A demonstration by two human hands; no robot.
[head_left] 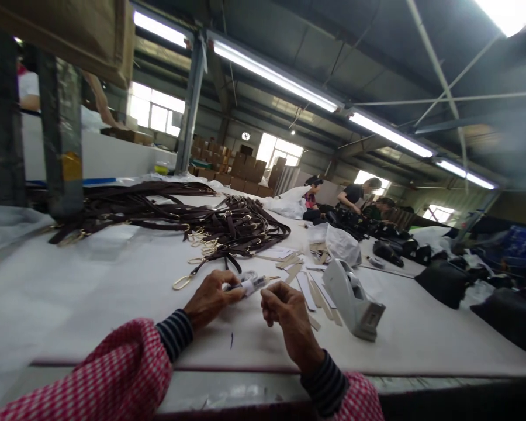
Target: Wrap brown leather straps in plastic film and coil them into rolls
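My left hand (214, 298) is closed on a small plastic-wrapped bundle (253, 285) just above the white table. White and dark parts show through the wrap, and a thin gold-coloured tip sticks out on its right; what is inside is unclear. Close to that tip, my right hand (287, 313) has its fingers curled in a pinch, and anything between them is too small to make out. Behind the left hand lies a dark brown strap with a gold clasp (182, 283). It lies at the near edge of a large pile of brown straps (241, 225) with gold hardware.
A grey tape dispenser (353, 301) stands right of my right hand, beside scattered card strips (318, 292). Beyond them sits a clear plastic bag (342, 244). Black bags (442, 283) fill the right side. Several people (355, 196) work farther back. A metal post (61, 134) rises at left.
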